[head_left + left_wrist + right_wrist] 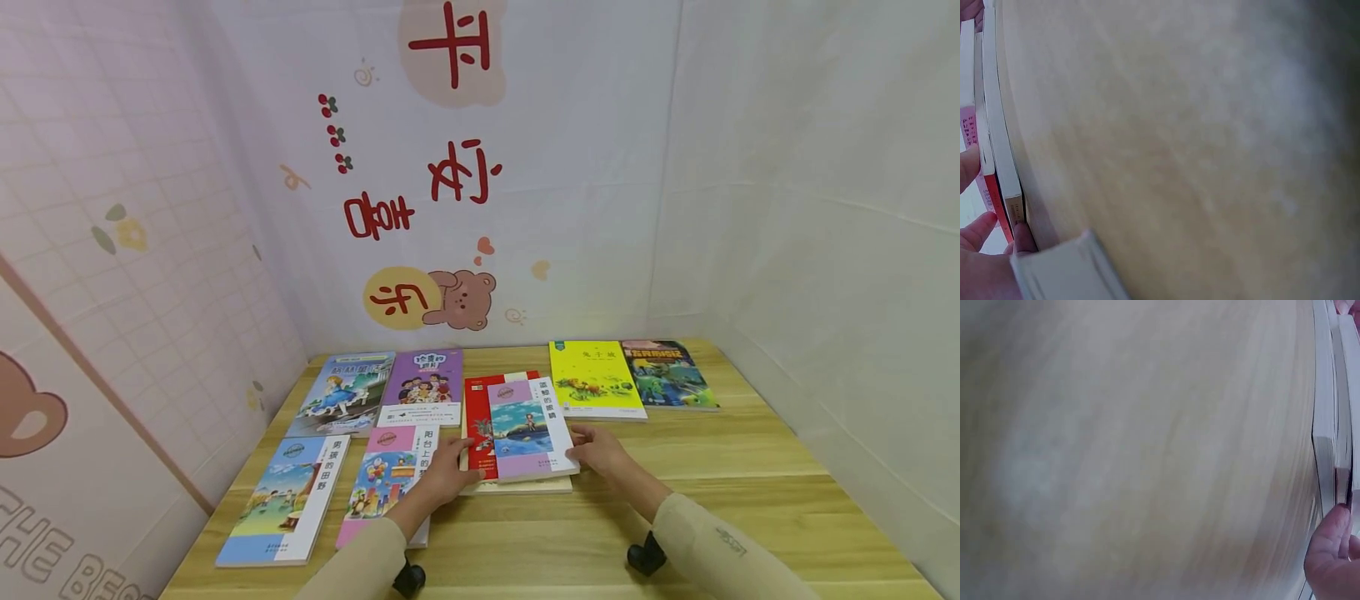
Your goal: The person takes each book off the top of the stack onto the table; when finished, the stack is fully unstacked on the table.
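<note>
A stack of three books lies at mid-table. A pink-and-white book (525,454) with a seaside picture is on top, turned slightly against the red book (477,462) under it. Only page edges of the bottom book (999,119) show, in the left wrist view. My left hand (442,473) holds the stack's left side, its thumb by the top book's near corner and fingertips at the spines. At the opposite side my right hand (603,457) grips the stack's edge, its thumb (1333,528) against the page edges in the right wrist view.
Left of the stack lie a blue fairy-tale book (348,392), a purple book (423,383), a blue-and-white book (288,492) and a pink book (382,483) beside my left forearm. At back right are a yellow book (592,375) and a dark book (667,375). Fabric walls (570,208) enclose the table.
</note>
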Demonstrator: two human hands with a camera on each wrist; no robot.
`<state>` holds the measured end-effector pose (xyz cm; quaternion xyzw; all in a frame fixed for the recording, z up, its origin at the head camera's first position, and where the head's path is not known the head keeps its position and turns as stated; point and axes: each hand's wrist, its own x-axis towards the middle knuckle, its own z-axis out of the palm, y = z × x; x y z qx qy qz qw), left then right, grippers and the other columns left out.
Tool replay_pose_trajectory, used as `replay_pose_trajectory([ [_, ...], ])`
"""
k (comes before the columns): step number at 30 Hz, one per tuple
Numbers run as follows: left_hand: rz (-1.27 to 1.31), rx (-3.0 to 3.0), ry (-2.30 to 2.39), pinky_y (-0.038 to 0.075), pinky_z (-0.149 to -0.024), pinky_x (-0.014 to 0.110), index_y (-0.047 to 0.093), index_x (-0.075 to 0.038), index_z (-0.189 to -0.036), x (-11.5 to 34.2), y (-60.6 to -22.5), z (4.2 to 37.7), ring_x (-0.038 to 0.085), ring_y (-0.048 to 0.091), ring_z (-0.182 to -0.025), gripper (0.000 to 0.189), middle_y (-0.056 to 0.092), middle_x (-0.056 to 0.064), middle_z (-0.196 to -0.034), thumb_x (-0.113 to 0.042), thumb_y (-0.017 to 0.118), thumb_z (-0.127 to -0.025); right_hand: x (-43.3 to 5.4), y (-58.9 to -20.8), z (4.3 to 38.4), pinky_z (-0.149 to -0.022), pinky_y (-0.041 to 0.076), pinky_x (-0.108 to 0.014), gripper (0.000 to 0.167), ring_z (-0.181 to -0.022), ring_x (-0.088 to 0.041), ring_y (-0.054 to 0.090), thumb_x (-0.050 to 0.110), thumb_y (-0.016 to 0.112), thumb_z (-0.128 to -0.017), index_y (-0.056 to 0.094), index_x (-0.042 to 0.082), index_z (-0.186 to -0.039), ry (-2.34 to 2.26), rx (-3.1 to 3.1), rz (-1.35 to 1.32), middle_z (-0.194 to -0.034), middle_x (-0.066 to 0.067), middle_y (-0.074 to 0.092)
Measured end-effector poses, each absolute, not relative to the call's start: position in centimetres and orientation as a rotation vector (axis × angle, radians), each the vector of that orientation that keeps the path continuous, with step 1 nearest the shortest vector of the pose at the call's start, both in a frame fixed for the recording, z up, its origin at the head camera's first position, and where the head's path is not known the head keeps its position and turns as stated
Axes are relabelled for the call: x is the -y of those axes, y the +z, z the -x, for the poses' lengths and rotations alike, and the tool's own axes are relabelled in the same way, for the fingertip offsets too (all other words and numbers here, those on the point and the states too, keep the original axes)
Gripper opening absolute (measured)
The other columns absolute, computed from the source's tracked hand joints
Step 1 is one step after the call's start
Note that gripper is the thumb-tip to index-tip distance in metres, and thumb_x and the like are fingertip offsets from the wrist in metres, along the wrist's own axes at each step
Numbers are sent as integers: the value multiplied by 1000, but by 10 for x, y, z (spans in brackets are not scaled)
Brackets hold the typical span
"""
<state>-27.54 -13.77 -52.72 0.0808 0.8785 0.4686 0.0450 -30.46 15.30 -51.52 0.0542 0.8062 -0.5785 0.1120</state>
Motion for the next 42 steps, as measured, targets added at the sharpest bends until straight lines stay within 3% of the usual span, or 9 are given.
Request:
replay_pose_trajectory([
  [8, -252, -2700, 1430, 42, -98, 58, 51, 5, -139, 137, -526, 275, 43, 41, -123, 61, 36, 29, -143, -13, 77, -87, -158, -516, 306, -81, 49, -34, 54, -90, -21, 62, 8, 69, -90, 51, -7, -139, -1649, -2308, -143, -116, -15, 68],
  [20, -240, -2681, 1446, 41, -96, 59, 50, 3, -140, 136, -525, 273, 44, 40, -124, 61, 36, 28, -143, -13, 77, -87, -164, -516, 303, -71, 55, -36, 55, -86, -23, 67, -1, 63, -91, 45, -6, -143, -1758, -2178, -120, -106, -14, 70],
  [28, -229, -2686, 1446, 39, -100, 60, 51, 3, -140, 137, -526, 275, 42, 38, -126, 61, 36, 26, -143, -14, 77, -87, -171, -510, 296, -73, 57, -41, 61, -89, -28, 69, -1, 62, -89, 40, -2, -146, -1853, -2074, -102, -109, -16, 69],
  [33, -232, -2687, 1446, 38, -100, 60, 50, 3, -140, 137, -527, 275, 42, 37, -125, 62, 36, 26, -143, -13, 76, -87, -179, -509, 292, -77, 58, -44, 64, -95, -31, 69, -2, 57, -92, 30, -3, -150, -1921, -1934, 6, -116, -19, 66],
  [42, -222, -2676, 1466, 38, -100, 61, 50, 3, -140, 137, -529, 276, 43, 36, -127, 62, 36, 26, -144, -13, 77, -87, -184, -510, 282, -72, 58, -40, 63, -94, -30, 69, -2, 55, -93, 27, -3, -150, -1956, -1920, 39, -112, -17, 66],
])
